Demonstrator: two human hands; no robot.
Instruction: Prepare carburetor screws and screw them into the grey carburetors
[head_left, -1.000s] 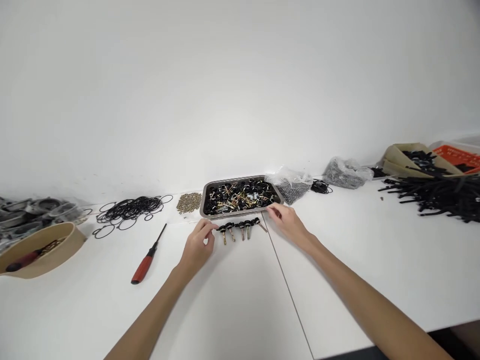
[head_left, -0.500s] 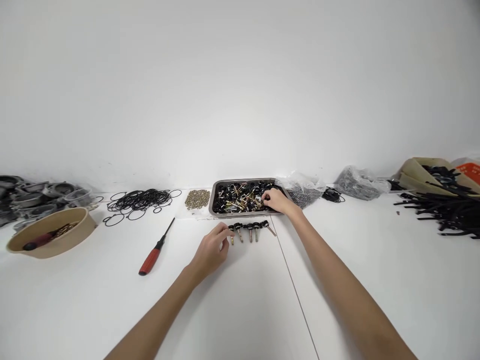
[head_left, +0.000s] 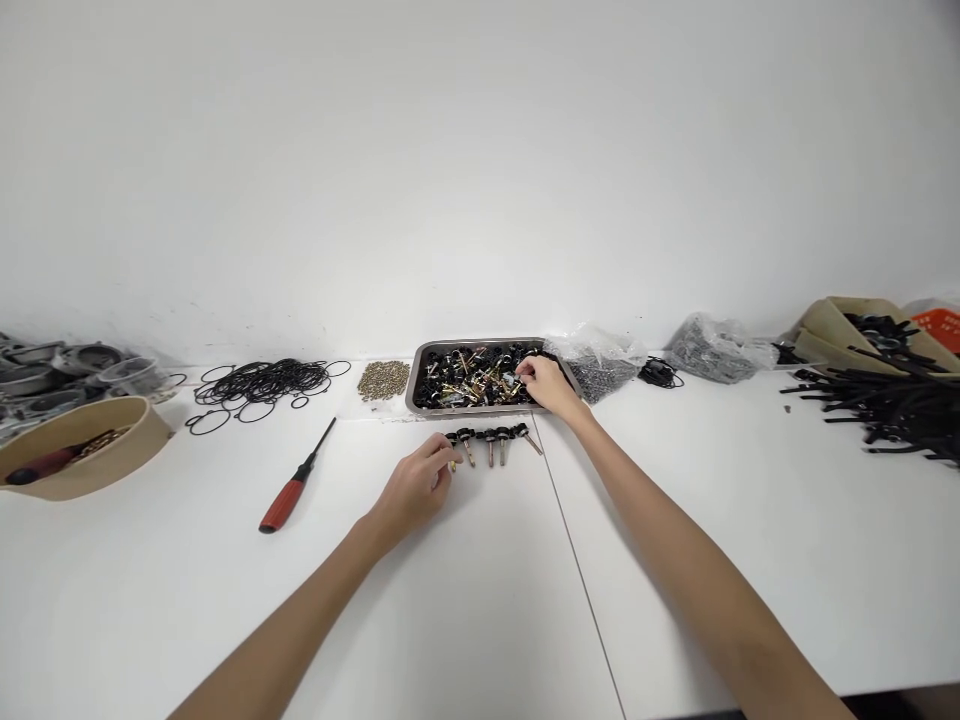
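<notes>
A metal tray [head_left: 411, 398] at the back middle is heaped with small parts that have black heads and brassy shafts. My right hand [head_left: 549, 384] reaches over its right side, fingers pinched down among the parts; whatever is in the pinch is too small to make out. In front of the tray lies a row of black-headed parts with metal shafts [head_left: 491, 445]. At the row's left end, my left hand [head_left: 417, 484] has its fingers curled round the leftmost part, touching its shaft.
A red-handled screwdriver [head_left: 285, 503] lies left. Behind it are black rubber rings [head_left: 270, 388] and small brass pieces [head_left: 383, 380]. Far left stands a tan bowl [head_left: 135, 440] before grey housings [head_left: 45, 370]. Plastic bags of small parts [head_left: 716, 350] and black strips [head_left: 892, 415] lie right.
The view has shifted slightly, moving everything up and left in the picture. My right hand has moved a little within the tray; my left hand stays at the row's left end.
</notes>
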